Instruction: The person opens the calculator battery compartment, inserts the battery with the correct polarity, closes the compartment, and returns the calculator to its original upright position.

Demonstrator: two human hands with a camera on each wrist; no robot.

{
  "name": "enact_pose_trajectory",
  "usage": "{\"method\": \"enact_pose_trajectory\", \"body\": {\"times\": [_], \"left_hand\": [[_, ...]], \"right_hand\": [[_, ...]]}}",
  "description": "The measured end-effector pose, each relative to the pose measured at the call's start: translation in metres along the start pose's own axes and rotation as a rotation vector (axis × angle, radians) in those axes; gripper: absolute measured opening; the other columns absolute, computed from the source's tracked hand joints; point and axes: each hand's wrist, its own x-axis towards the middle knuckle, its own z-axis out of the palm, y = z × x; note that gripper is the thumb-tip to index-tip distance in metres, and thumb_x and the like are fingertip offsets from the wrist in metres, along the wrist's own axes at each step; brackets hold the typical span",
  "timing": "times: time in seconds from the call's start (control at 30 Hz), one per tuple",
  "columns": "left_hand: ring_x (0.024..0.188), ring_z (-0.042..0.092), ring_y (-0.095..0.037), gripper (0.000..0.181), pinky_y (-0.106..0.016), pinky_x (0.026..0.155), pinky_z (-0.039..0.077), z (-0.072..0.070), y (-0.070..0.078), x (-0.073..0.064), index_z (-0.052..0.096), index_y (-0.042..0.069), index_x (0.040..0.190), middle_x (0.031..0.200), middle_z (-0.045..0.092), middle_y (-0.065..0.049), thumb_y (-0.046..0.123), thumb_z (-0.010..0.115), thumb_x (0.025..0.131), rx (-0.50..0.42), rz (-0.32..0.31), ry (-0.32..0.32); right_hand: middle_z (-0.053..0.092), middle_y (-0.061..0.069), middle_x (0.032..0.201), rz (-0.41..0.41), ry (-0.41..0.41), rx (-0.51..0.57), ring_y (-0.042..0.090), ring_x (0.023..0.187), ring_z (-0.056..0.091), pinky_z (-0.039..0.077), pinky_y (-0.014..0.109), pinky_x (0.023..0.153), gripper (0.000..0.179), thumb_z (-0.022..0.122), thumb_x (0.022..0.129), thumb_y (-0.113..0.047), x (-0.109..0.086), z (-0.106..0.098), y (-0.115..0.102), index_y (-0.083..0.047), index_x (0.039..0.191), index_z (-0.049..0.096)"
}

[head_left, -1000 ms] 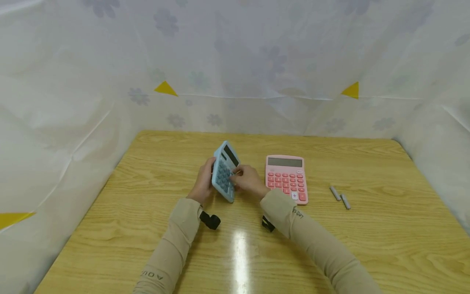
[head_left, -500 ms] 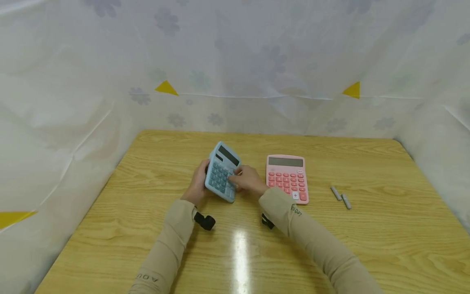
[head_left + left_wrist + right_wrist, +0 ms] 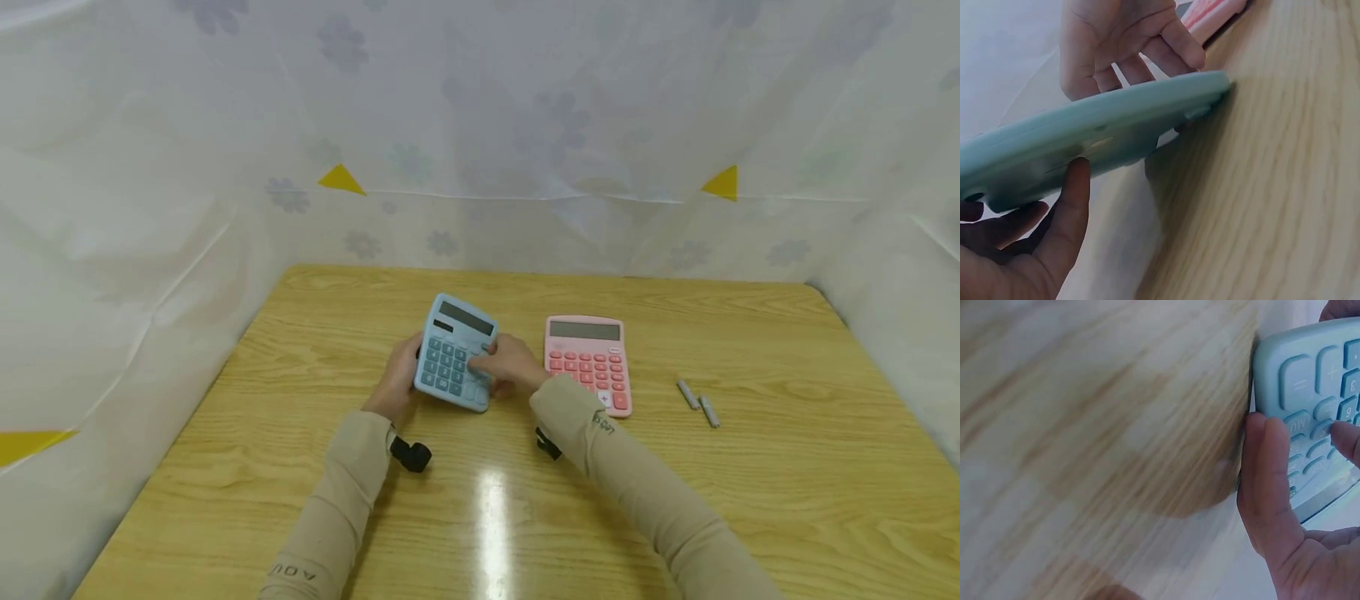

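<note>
1. Blue calculator is tilted over the table, turned more face-on than a second ago; its keys are thereby better exposed.
2. Its left side is gripped by the left hand.
3. Keys are touched by the right hand; whether any pinch is applied cannot be told.

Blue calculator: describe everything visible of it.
The blue calculator looks plastic, with rounded corners, darker keys, a dark display and a smaller dark panel beneath. No display digits are readable. It is held tilted over the table, key side up. The left hand supports its back; the right hand touches its right edge and keys.
</note>
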Motion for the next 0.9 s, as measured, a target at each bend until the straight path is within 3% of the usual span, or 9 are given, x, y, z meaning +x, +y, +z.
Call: {"method": "enact_pose_trajectory", "body": {"times": [0.13, 0.3, 0.57, 0.77, 0.9], "left_hand": [[0.118, 0.042, -0.017, 0.040, -0.034, 0.102, 0.028, -0.0021, -0.0016, 0.0007, 0.054, 0.010, 0.125, 0.125, 0.050, -0.005, 0.027, 0.029, 0.099, 0.068, 0.004, 0.010], [0.119, 0.041, -0.020, 0.041, -0.036, 0.103, 0.028, -0.0043, -0.0022, 0.0013, 0.050, 0.007, 0.128, 0.126, 0.050, -0.008, 0.029, 0.029, 0.100, 0.090, -0.029, 0.031], [0.107, 0.047, -0.020, 0.041, -0.036, 0.094, 0.037, -0.0060, -0.0026, 0.0027, 0.055, 0.001, 0.121, 0.117, 0.054, -0.011, 0.029, 0.035, 0.099, 0.172, -0.057, 0.126], [0.098, 0.050, -0.020, 0.038, -0.036, 0.088, 0.041, -0.0064, -0.0049, 0.0043, 0.060, -0.003, 0.113, 0.110, 0.058, -0.014, 0.025, 0.041, 0.097, 0.263, -0.008, 0.206], [0.096, 0.051, -0.022, 0.037, -0.037, 0.087, 0.041, -0.0067, -0.0076, 0.0062, 0.061, -0.005, 0.111, 0.106, 0.060, -0.016, 0.022, 0.042, 0.096, 0.326, 0.045, 0.233]], "right_hand": [[0.050, 0.007, 0.063, -0.014, 0.010, -0.016, 0.016, 0.047, 0.053, 0.051, 0.033, 0.050, 0.031, 0.069, 0.079, -0.022, 0.0018, -0.0009, 0.0012, -0.004, 0.082, 0.044], [0.049, 0.006, 0.062, -0.020, 0.015, -0.040, 0.017, 0.046, 0.053, 0.051, 0.032, 0.049, 0.034, 0.071, 0.078, -0.023, 0.0039, -0.0014, 0.0018, -0.005, 0.079, 0.042], [0.053, 0.012, 0.077, -0.036, 0.033, -0.083, 0.019, 0.052, 0.054, 0.050, 0.032, 0.049, 0.036, 0.071, 0.079, -0.025, 0.0018, -0.0016, 0.0028, -0.001, 0.091, 0.048], [0.052, 0.015, 0.088, -0.071, 0.050, -0.109, 0.022, 0.054, 0.055, 0.049, 0.033, 0.047, 0.048, 0.072, 0.079, -0.026, 0.0021, 0.0000, 0.0048, 0.002, 0.107, 0.046], [0.051, 0.015, 0.089, -0.076, 0.059, -0.114, 0.022, 0.056, 0.055, 0.048, 0.032, 0.047, 0.050, 0.072, 0.078, -0.027, 0.0055, 0.0012, 0.0056, 0.001, 0.109, 0.045]]}}
